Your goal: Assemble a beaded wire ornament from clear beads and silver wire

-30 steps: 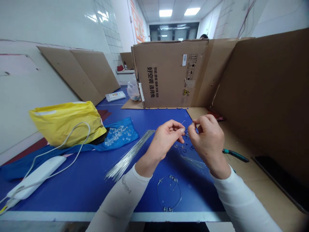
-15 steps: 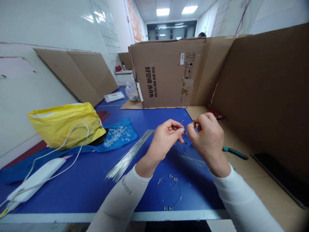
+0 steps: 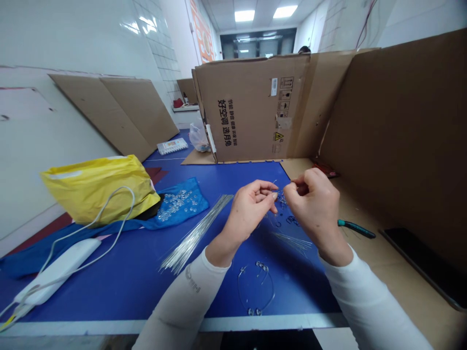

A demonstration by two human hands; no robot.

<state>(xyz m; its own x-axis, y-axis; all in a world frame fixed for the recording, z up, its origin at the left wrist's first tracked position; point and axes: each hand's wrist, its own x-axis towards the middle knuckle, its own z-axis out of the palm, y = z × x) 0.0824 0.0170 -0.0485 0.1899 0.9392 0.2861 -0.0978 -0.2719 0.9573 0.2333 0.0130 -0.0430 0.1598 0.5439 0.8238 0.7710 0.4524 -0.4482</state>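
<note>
Over the blue table, my left hand pinches a thin bent wire between thumb and forefinger. My right hand is closed just to its right, fingertips pressed together; what they grip is hidden or too fine to make out. Small dark wire bits lie below the hands, with a few short wires nearer me. In front of my wrists rests a wire loop strung with clear beads. A bundle of straight silvery wires lies left of my left hand.
Clear beads lie on a blue cloth beside a yellow bag. A white power strip with its cable is at the left. Green-handled pliers and a black phone-like slab lie right. Cardboard panels stand behind.
My right hand has shifted slightly right, widening the gap between the hands. My left hand keeps its pinch almost in place. The view has moved a little.
</note>
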